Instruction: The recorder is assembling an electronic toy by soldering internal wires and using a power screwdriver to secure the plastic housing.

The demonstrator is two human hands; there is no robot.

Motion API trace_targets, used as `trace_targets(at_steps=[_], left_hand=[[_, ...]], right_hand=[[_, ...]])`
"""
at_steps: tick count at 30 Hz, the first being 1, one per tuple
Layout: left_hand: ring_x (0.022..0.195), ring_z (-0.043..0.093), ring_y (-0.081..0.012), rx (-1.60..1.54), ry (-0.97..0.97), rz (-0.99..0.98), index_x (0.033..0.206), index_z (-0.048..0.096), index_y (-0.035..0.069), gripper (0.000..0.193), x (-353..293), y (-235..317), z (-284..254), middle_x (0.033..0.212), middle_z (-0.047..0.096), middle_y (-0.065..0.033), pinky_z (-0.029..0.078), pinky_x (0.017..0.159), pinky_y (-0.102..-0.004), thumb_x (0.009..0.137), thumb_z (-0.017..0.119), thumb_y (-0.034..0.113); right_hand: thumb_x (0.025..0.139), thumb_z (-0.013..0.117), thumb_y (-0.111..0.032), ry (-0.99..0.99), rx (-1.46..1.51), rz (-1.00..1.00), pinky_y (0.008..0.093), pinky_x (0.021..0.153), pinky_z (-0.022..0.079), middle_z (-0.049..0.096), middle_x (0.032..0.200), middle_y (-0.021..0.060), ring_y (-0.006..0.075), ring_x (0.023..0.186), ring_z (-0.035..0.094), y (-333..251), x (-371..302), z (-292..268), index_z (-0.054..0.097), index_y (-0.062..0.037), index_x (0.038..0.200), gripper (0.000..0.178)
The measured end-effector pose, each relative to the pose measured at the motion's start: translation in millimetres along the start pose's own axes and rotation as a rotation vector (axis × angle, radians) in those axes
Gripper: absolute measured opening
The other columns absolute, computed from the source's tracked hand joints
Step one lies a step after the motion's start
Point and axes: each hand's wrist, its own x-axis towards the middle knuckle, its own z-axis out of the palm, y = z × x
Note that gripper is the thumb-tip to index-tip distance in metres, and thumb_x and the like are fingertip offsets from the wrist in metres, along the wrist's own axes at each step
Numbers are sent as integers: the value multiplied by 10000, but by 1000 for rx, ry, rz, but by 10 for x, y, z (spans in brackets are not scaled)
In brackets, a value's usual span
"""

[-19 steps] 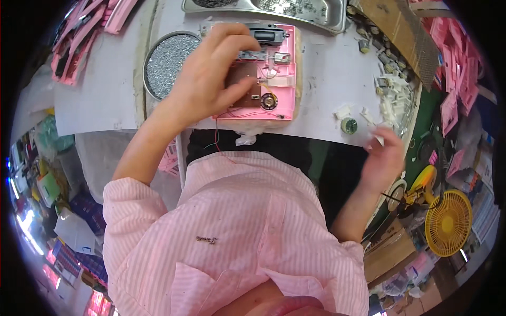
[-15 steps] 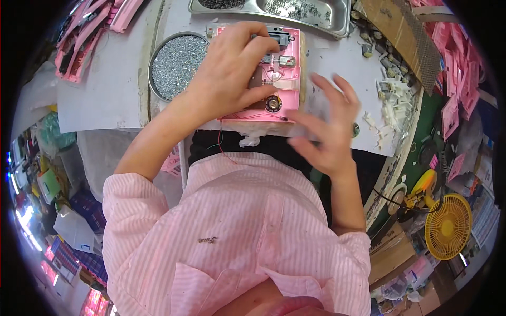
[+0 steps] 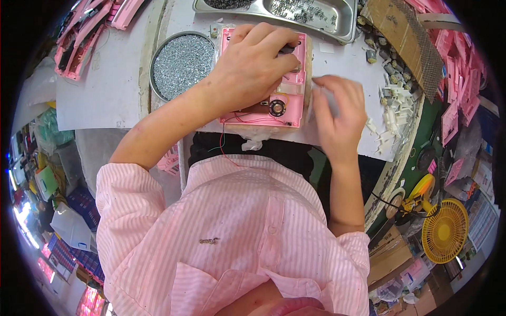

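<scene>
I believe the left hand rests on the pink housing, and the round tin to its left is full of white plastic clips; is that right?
Not quite. The head view shows the left hand on the pink housing, but the round tin to its left holds small silvery metal parts, screws by the look of them, not white plastic clips. The white clips lie loose on the table to the right.

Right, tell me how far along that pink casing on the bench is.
Done: the open pink casing already carries a small round speaker with red wires attached. In hand: the left hand presses down on the casing, while the right hand rests beside its right edge. Left: the casing is not closed, and the round tray of screws lies untouched.
</scene>
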Motion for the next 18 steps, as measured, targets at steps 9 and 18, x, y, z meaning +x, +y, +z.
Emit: trace_targets(at_steps=[9, 18], left_hand=[[1092, 556, -224, 46, -8, 71, 836, 673, 134, 124, -5, -101, -129, 1184, 602, -17, 382, 973, -432, 755, 726, 211], [1082, 565, -249, 65, -10, 131, 903, 668, 139, 183, -42, -186, -225, 1204, 604, -49, 380, 976, -440, 744, 742, 193]], right_hand=[[792, 724, -258, -183, -338, 46, 445, 623, 514, 653, 710, 98, 305, 705, 647, -75, 570, 95, 648, -60, 736, 219], [814, 699, -210, -92, -419, 8, 439, 598, 531, 652, 702, 131, 315, 683, 654, -147, 465, 150, 630, -48, 729, 195]])
